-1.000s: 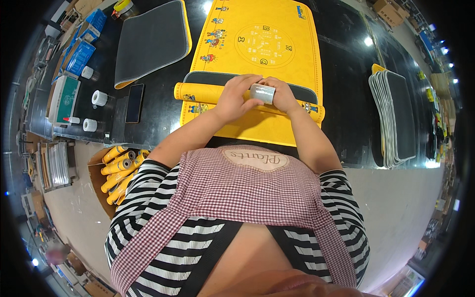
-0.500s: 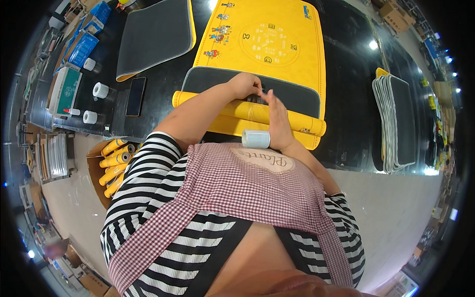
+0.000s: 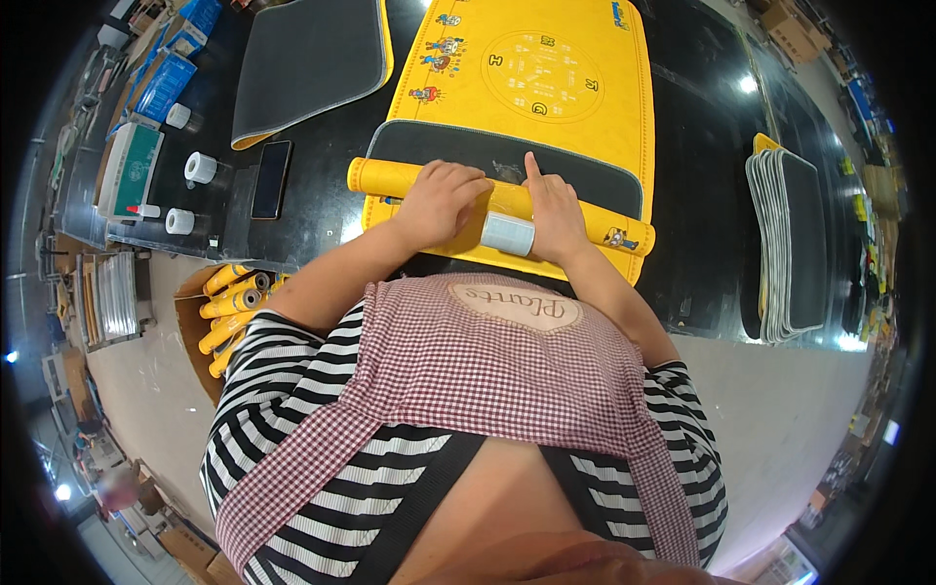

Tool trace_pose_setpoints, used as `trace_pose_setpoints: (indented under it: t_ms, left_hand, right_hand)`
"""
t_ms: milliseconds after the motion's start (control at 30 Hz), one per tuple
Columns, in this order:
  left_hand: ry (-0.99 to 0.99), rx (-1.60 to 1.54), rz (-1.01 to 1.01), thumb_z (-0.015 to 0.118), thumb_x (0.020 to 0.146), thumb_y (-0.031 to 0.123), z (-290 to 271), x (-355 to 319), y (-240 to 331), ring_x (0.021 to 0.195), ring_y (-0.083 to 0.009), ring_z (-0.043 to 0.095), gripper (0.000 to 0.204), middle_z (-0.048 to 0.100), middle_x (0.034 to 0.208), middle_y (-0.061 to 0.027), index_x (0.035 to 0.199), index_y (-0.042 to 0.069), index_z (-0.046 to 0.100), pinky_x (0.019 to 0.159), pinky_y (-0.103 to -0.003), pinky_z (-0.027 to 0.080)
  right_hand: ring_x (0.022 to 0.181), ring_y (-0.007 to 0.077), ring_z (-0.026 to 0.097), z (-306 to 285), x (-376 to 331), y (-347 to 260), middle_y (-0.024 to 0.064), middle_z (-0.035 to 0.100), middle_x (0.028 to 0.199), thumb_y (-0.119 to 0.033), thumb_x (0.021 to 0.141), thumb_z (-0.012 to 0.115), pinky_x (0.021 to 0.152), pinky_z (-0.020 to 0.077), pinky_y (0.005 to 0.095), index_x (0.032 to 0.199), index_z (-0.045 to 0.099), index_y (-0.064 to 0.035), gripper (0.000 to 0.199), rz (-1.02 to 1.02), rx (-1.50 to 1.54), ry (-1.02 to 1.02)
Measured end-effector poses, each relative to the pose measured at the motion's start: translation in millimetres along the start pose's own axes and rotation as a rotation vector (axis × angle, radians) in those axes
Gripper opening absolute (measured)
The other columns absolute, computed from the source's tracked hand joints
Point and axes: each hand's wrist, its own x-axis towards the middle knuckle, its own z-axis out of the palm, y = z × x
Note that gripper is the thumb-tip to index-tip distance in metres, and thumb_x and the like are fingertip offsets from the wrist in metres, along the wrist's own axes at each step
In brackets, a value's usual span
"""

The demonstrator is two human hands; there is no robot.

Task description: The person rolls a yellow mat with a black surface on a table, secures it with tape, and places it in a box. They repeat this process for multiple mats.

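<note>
A yellow mat with a dark grey underside is rolled at its near end into a rolled mat [image 3: 385, 179] lying across the table in front of me. My left hand [image 3: 444, 203] is closed over the middle of the roll, fingers curled on top. My right hand [image 3: 559, 220] rests on the roll further right, its index finger stretched out away from me; its thumb is hidden. Against that hand's left side sits a roll of tape [image 3: 508, 234]. Whether the right hand grips it is hidden. Beneath the roll lies a flat yellow printed mat [image 3: 595, 127].
A dark-faced mat [image 3: 310, 73] and a phone [image 3: 271, 181] lie left, near small white rolls [image 3: 200, 168] and a green-and-white box [image 3: 139, 174]. A stack of mats [image 3: 780, 234] stands right. Below the table's left edge, a carton [image 3: 191, 327] holds several yellow rolls.
My left hand has come back toward me, from the grey strip onto the rolled mat. The tape roll has moved away from my body, up against the rolled mat. My right fingers have spread.
</note>
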Motion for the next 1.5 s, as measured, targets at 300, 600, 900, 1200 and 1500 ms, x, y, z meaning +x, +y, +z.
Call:
trace_pose_setpoints:
  t_ms: [300, 600, 900, 1200, 1500]
  left_hand:
    - [-0.072, 0.151, -0.085, 0.076, 0.08, 0.016, 10, 12, 0, 0.129, -0.0308, 0.057, 0.067, 0.061, 0.14, -0.013, 0.143, 0.007, 0.055, 0.114, -0.049, 0.037]
    - [-0.071, 0.148, -0.082, 0.079, 0.076, 0.016, 13, 9, -3, 0.128, -0.0303, 0.057, 0.068, 0.062, 0.137, -0.0122, 0.14, 0.007, 0.057, 0.111, -0.049, 0.038]
    - [-0.352, -0.196, -0.08, 0.088, 0.073, 0.016, -17, 54, -26, 0.134, -0.0349, 0.054, 0.078, 0.06, 0.143, -0.015, 0.144, 0.009, 0.055, 0.116, -0.048, 0.039]
    - [-0.743, -0.368, -0.22, 0.089, 0.072, 0.012, -16, 83, -18, 0.128, -0.0371, 0.058, 0.077, 0.065, 0.134, -0.0181, 0.141, 0.009, 0.056, 0.112, -0.045, 0.045]
    - [-0.618, -0.358, -0.195, 0.088, 0.071, 0.017, -6, 79, -31, 0.121, -0.0356, 0.055, 0.055, 0.059, 0.125, -0.0162, 0.121, 0.006, 0.069, 0.106, -0.041, 0.047]
  right_hand:
    - [0.101, 0.0334, 0.062, -6, 25, 8, 0.019, 0.065, 0.106, -0.044, 0.074, 0.083, 0.089, 0.0494, 0.0451, 0.158, 0.034, 0.0069, 0.11, -0.088, -0.068, -0.005]
    - [0.095, 0.0295, 0.06, 7, 21, 10, 0.0142, 0.065, 0.102, -0.031, 0.08, 0.069, 0.087, 0.0506, 0.04, 0.158, 0.033, 0.0081, 0.094, -0.18, -0.213, 0.05]
    - [0.094, 0.0308, 0.061, -3, 23, 7, 0.0164, 0.065, 0.101, -0.045, 0.082, 0.074, 0.087, 0.0496, 0.0418, 0.159, 0.026, 0.0118, 0.106, -0.138, -0.171, 0.018]
    - [0.096, 0.0354, 0.062, -2, 8, 3, 0.0228, 0.064, 0.11, -0.061, 0.078, 0.08, 0.092, 0.0487, 0.0457, 0.162, 0.012, 0.0109, 0.129, -0.055, 0.024, 0.078]
    - [0.107, 0.0371, 0.061, 2, 7, 11, 0.0182, 0.065, 0.114, -0.051, 0.072, 0.086, 0.096, 0.0491, 0.0472, 0.159, 0.033, 0.001, 0.114, -0.051, 0.109, 0.117]
